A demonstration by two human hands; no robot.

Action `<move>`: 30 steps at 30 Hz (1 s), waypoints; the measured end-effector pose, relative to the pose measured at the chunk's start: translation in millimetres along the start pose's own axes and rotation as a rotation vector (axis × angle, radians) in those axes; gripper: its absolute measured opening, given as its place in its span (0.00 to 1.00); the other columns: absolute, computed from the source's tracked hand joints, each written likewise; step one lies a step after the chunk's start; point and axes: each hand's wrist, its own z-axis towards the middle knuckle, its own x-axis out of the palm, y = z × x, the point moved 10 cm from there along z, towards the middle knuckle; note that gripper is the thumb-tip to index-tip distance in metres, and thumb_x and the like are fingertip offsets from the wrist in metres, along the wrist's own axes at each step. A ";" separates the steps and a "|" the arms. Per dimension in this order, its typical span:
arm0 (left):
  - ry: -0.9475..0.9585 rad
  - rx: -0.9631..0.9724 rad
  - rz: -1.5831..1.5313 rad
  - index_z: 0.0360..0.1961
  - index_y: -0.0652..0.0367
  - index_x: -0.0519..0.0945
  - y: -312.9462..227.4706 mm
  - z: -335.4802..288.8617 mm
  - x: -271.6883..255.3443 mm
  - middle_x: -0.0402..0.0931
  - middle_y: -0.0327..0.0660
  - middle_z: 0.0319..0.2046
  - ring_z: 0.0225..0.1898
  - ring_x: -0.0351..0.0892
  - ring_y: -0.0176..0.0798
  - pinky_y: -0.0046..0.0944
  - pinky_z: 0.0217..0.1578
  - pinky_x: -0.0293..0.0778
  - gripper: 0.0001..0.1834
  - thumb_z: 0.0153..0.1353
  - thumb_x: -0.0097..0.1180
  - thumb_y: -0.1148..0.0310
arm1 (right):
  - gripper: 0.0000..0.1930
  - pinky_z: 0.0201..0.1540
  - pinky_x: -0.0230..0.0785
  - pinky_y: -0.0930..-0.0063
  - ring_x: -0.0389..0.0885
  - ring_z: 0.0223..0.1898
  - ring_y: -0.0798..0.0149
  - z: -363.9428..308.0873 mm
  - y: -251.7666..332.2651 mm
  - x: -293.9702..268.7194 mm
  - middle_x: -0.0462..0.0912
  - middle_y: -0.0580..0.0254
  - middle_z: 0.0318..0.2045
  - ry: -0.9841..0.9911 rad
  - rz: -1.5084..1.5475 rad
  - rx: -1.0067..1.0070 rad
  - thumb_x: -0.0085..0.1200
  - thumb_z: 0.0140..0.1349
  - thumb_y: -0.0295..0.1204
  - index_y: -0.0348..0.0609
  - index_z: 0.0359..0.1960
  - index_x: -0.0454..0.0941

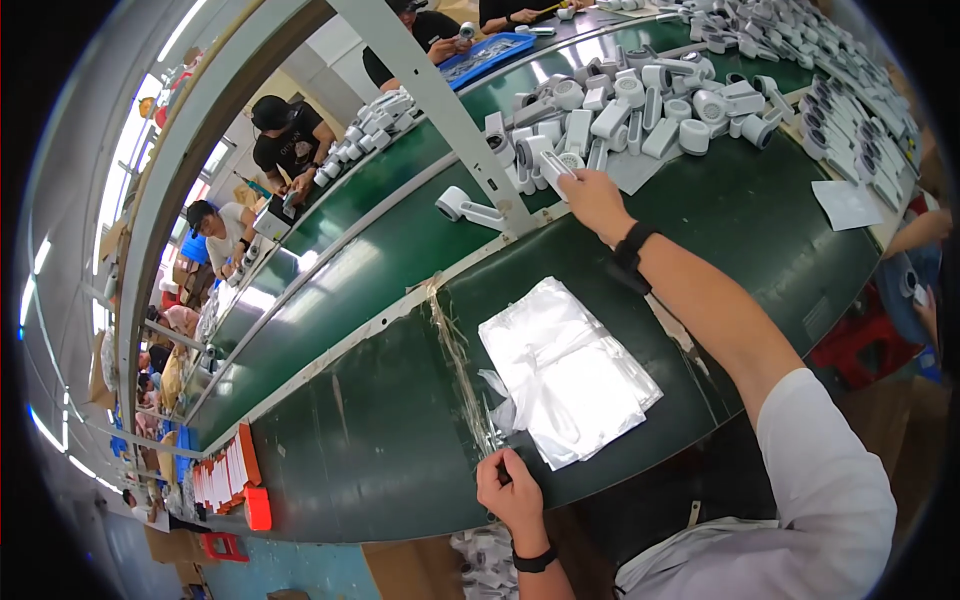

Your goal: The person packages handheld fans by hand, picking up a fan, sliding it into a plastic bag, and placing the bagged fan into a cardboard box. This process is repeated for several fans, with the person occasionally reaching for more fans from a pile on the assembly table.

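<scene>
My right hand (597, 203) is stretched out to the near edge of a heap of white handheld fans (630, 95). Its fingers are closed on one white handheld fan (553, 167), partly covered by the hand. My left hand (512, 490) rests at the front edge of the green worktop (350, 450), fingers curled together; whatever they hold, if anything, is hidden. Just beyond it lies a stack of clear plastic bags (570, 370), with a crumpled bit of plastic at its left side.
A metal post (440, 100) rises at the worktop's back edge, before the green conveyor belt (370, 235). One loose fan (470, 208) lies left of the post. Orange-red boxes (245, 470) stand at the left end. Several people work across the belt; another person's arm (920, 232) shows at right.
</scene>
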 end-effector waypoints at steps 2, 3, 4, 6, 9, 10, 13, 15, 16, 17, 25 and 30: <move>-0.003 0.006 0.016 0.31 0.66 0.79 2.3 1.3 -0.9 0.72 0.32 0.23 0.23 0.64 0.24 0.27 0.24 0.61 0.07 0.62 0.57 0.72 | 0.17 0.29 0.70 0.80 0.76 0.25 0.74 -26.5 -1.1 -1.0 0.81 0.62 0.27 0.144 0.566 0.312 0.50 0.65 0.38 0.36 0.44 0.78; -0.005 -0.009 -0.002 0.32 0.66 0.79 5.4 0.8 0.5 0.72 0.33 0.24 0.24 0.65 0.24 0.27 0.25 0.62 0.07 0.62 0.58 0.71 | 0.17 0.29 0.70 0.80 0.76 0.25 0.74 -40.8 6.4 -15.9 0.81 0.62 0.27 0.136 0.567 0.307 0.50 0.65 0.38 0.36 0.44 0.78; -0.010 -0.028 -0.016 0.32 0.66 0.79 7.9 -0.6 -0.5 0.73 0.33 0.24 0.24 0.66 0.24 0.27 0.26 0.63 0.07 0.62 0.58 0.71 | 0.17 0.32 0.71 0.80 0.77 0.28 0.73 -55.0 11.2 -24.5 0.81 0.61 0.30 0.163 0.688 0.306 0.49 0.65 0.37 0.36 0.47 0.76; 0.000 -0.038 -0.020 0.33 0.66 0.79 3.0 0.0 0.4 0.74 0.34 0.25 0.25 0.67 0.25 0.28 0.27 0.64 0.07 0.62 0.58 0.71 | 0.19 0.36 0.72 0.78 0.79 0.33 0.70 -89.0 26.4 -51.8 0.81 0.58 0.35 0.236 0.880 0.278 0.47 0.65 0.35 0.37 0.54 0.72; 0.001 -0.084 -0.066 0.33 0.65 0.79 8.7 0.3 -4.3 0.76 0.36 0.27 0.28 0.70 0.27 0.29 0.29 0.67 0.08 0.62 0.58 0.70 | 0.27 0.40 0.75 0.72 0.80 0.37 0.61 -152.5 55.9 -85.8 0.80 0.50 0.42 0.478 1.082 0.195 0.48 0.61 0.30 0.39 0.63 0.61; -0.003 -0.075 -0.116 0.34 0.65 0.79 4.6 0.7 -4.3 0.77 0.36 0.28 0.28 0.71 0.28 0.30 0.30 0.67 0.07 0.61 0.58 0.71 | 0.30 0.39 0.76 0.69 0.81 0.36 0.57 -177.0 60.9 -89.1 0.79 0.49 0.43 0.618 1.174 0.240 0.51 0.58 0.29 0.41 0.63 0.60; 0.036 0.061 -0.091 0.36 0.63 0.80 -57.1 -0.7 2.8 0.78 0.40 0.30 0.31 0.74 0.34 0.33 0.32 0.69 0.06 0.59 0.59 0.73 | 0.32 0.32 0.78 0.61 0.82 0.31 0.52 -236.9 52.8 -110.9 0.79 0.47 0.40 0.661 1.145 0.384 0.58 0.49 0.25 0.43 0.59 0.62; 0.139 0.539 0.018 0.36 0.62 0.80 -126.9 -20.1 19.9 0.79 0.43 0.30 0.33 0.76 0.41 0.37 0.35 0.70 0.07 0.56 0.62 0.73 | 0.24 0.28 0.77 0.61 0.81 0.29 0.52 -262.5 36.0 -116.5 0.79 0.46 0.36 0.625 1.163 0.352 0.55 0.51 0.25 0.42 0.52 0.66; 0.134 0.541 0.021 0.36 0.62 0.80 -135.0 -20.4 26.7 0.79 0.43 0.30 0.33 0.76 0.41 0.37 0.35 0.70 0.07 0.56 0.62 0.73 | 0.16 0.25 0.75 0.63 0.81 0.26 0.54 -269.5 28.5 -120.7 0.78 0.48 0.30 0.579 1.195 0.354 0.53 0.52 0.24 0.41 0.44 0.69; 0.245 0.566 0.101 0.35 0.60 0.81 -142.2 -24.5 45.7 0.79 0.42 0.31 0.34 0.75 0.44 0.40 0.35 0.68 0.08 0.54 0.63 0.71 | 0.10 0.24 0.73 0.66 0.81 0.25 0.57 -280.3 16.2 -127.0 0.79 0.50 0.26 0.521 1.035 0.411 0.53 0.56 0.27 0.39 0.39 0.71; 0.457 0.603 0.412 0.29 0.55 0.83 -131.6 -25.8 82.6 0.79 0.40 0.28 0.31 0.74 0.50 0.46 0.33 0.67 0.04 0.55 0.63 0.68 | 0.08 0.32 0.77 0.72 0.83 0.29 0.64 -336.7 -10.7 -145.5 0.82 0.57 0.30 0.494 0.820 0.481 0.57 0.60 0.25 0.35 0.39 0.76; 0.424 0.581 0.299 0.32 0.60 0.81 -133.2 -21.1 82.2 0.78 0.47 0.28 0.31 0.73 0.54 0.50 0.34 0.67 0.04 0.59 0.58 0.70 | 0.09 0.32 0.76 0.74 0.83 0.29 0.66 -341.6 -9.4 -138.7 0.82 0.58 0.31 0.543 0.804 0.491 0.58 0.60 0.24 0.34 0.40 0.76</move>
